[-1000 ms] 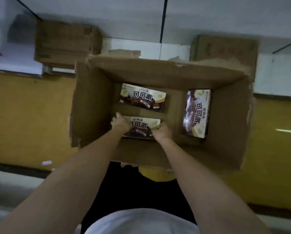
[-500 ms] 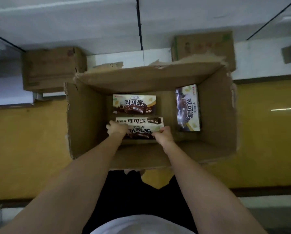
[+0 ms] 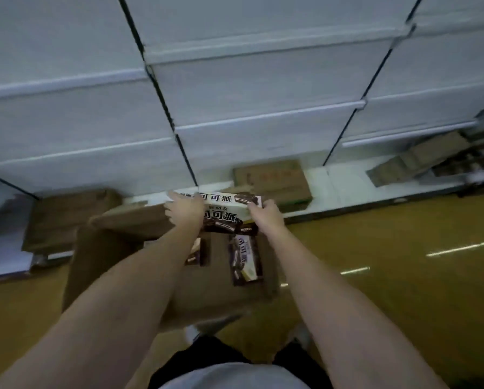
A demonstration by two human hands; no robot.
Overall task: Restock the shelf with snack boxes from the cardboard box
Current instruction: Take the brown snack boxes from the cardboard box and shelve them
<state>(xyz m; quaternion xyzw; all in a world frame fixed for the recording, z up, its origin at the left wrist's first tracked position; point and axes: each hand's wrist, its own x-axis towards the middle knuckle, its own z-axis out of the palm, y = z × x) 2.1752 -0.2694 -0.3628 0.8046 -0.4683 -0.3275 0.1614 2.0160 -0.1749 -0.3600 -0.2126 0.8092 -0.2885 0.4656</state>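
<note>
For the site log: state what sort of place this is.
Probably a shop aisle or stockroom during restocking. Tiers of bare white shelving fill the wall, cardboard cartons sit on the bottom shelf, and both hands lift printed snack boxes out of an open cardboard box on the floor.

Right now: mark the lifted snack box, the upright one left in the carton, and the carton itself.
lifted snack box (image 3: 221,213), head view: printed front face, between the hands.
upright snack box (image 3: 245,259), head view: middle of its front face.
cardboard carton (image 3: 100,256), head view: bare left wall.
</note>
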